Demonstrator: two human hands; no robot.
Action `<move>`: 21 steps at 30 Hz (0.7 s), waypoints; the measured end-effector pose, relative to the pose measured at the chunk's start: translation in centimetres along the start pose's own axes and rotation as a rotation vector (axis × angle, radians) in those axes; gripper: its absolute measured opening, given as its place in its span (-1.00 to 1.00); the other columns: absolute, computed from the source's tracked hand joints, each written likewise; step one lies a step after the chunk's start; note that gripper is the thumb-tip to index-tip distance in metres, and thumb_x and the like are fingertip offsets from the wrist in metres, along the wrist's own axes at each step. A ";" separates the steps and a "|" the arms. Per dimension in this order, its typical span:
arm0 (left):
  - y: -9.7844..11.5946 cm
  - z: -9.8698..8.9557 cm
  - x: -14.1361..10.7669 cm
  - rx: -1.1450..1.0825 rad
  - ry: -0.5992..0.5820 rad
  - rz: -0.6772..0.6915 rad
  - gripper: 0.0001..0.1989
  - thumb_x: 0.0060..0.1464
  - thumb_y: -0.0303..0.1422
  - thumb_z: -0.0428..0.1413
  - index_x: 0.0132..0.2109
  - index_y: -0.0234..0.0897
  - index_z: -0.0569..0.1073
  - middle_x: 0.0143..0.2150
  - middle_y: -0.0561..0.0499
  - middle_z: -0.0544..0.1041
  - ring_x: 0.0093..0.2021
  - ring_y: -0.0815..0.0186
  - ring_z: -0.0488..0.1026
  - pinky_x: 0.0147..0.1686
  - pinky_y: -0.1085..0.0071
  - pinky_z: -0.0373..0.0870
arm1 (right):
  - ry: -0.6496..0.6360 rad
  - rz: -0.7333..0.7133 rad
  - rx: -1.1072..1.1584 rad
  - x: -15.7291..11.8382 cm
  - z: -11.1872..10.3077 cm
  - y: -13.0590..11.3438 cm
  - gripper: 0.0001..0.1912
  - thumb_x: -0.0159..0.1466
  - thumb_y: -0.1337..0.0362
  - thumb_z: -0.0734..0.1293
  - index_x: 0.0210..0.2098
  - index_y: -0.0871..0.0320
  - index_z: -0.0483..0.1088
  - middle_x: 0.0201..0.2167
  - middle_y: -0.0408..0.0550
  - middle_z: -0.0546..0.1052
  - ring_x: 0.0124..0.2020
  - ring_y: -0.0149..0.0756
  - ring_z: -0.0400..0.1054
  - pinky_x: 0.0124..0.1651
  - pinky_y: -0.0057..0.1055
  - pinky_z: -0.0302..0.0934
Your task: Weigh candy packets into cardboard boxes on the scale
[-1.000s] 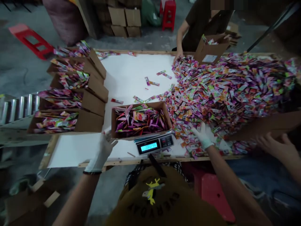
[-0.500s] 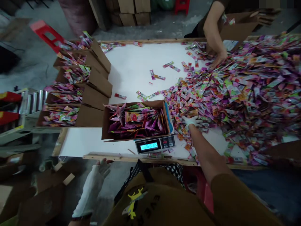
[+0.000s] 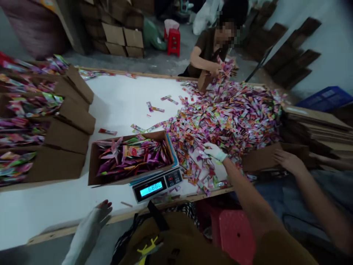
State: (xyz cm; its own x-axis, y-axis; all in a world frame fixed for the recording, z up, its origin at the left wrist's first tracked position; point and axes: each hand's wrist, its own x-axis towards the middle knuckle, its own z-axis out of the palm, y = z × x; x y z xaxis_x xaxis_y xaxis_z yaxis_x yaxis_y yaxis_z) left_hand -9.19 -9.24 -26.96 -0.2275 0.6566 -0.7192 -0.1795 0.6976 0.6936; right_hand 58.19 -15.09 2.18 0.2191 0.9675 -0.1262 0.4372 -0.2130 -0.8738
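Head view: I've got the white-gloved right hand [image 3: 215,152] among pink foil sachets [image 3: 220,121], pinch unclear, left hand [image 3: 103,209] spread, and the brown cardboard carton [image 3: 143,137] on the black digital scale [image 3: 157,187] looks ready for topping up.

Right hand [image 3: 215,152] in a white glove, resting on a spread of colourful sachets [image 3: 220,125], lower centre. Just left of it, a cardboard box [image 3: 92,165] packed with sachets, on a digital scale [image 3: 157,186]. Left hand [image 3: 103,210], fingers apart, in a white sleeve, hovering off the white table [image 3: 55,206] edge, lower left. Top centre, a co-worker's hand [image 3: 216,69] among sachets; far right, another bare hand [image 3: 289,162] on cardboard [image 3: 264,158].
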 end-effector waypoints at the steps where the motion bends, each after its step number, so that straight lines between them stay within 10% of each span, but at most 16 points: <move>1: 0.3 0.5 0.1 0.007 -0.005 -0.004 -0.51 -0.15 -0.04 0.37 -0.07 -0.14 0.61 0.11 -0.20 0.69 0.42 -0.29 0.42 0.44 -0.17 0.29 | -0.018 -0.009 -0.007 0.4 0.7 -1.2 -0.66 0.22 -0.10 0.55 -0.21 -0.01 0.58 -0.08 -0.02 0.66 0.04 -0.07 0.57 0.17 -0.09 0.47; 6: 1.6 2.8 -0.4 0.026 -0.012 -0.028 -0.57 -0.04 -0.09 0.28 -0.06 -0.23 0.57 0.14 -0.36 0.66 0.39 -0.27 0.47 0.42 -0.22 0.29 | -0.314 -0.122 -0.042 9.0 11.8 -8.4 -0.59 -0.06 0.05 0.60 -0.25 0.11 0.63 -0.17 -0.04 0.69 -0.05 -0.04 0.59 0.21 -0.10 0.45; 10: 1.4 2.7 -0.3 0.020 -0.069 -0.019 -0.52 0.05 -0.05 0.23 0.02 -0.27 0.55 0.28 -0.44 0.58 0.40 -0.25 0.46 0.43 -0.21 0.26 | -0.831 -0.431 -0.184 15.1 23.4 -14.5 -0.58 0.21 0.18 0.49 0.04 0.18 0.62 0.06 -0.02 0.67 0.08 -0.15 0.55 0.26 -0.25 0.41; 15: -0.8 -1.1 0.2 -0.003 -0.042 -0.046 -0.54 0.04 -0.06 0.25 0.01 -0.23 0.56 0.26 -0.41 0.60 0.37 -0.23 0.50 0.39 -0.15 0.34 | -0.982 -0.615 -0.979 15.9 37.1 -14.4 -0.49 0.19 0.46 0.50 0.13 0.10 0.62 0.21 0.11 0.54 0.17 0.00 0.50 0.22 -0.20 0.40; 18: -2.9 -4.0 0.1 -0.058 -0.009 -0.072 -0.62 0.06 -0.08 0.27 -0.02 -0.14 0.57 0.16 -0.34 0.67 0.35 -0.20 0.53 0.36 -0.10 0.40 | -1.003 -0.613 -1.159 15.1 40.7 -12.0 -0.38 0.21 0.39 0.53 0.27 0.04 0.55 0.30 0.20 0.45 0.24 0.11 0.45 0.21 -0.15 0.40; 21: -4.9 -6.1 -0.2 -0.066 0.076 -0.182 -0.75 0.16 -0.10 0.19 -0.09 -0.10 0.56 0.07 -0.31 0.71 0.35 -0.17 0.53 0.33 -0.07 0.43 | -1.045 -0.548 -1.068 15.4 39.7 -11.5 -0.44 0.32 0.38 0.43 0.30 0.02 0.55 0.31 0.15 0.44 0.22 0.03 0.49 0.23 -0.18 0.39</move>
State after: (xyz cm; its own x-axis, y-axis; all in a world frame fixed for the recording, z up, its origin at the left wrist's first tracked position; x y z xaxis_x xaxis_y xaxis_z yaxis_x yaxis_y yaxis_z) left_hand -14.13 -14.52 -29.95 -0.2569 0.4962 -0.8293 -0.2859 0.7807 0.5557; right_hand 21.90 7.68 -8.42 -0.6362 0.5239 -0.5663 0.7411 0.6191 -0.2598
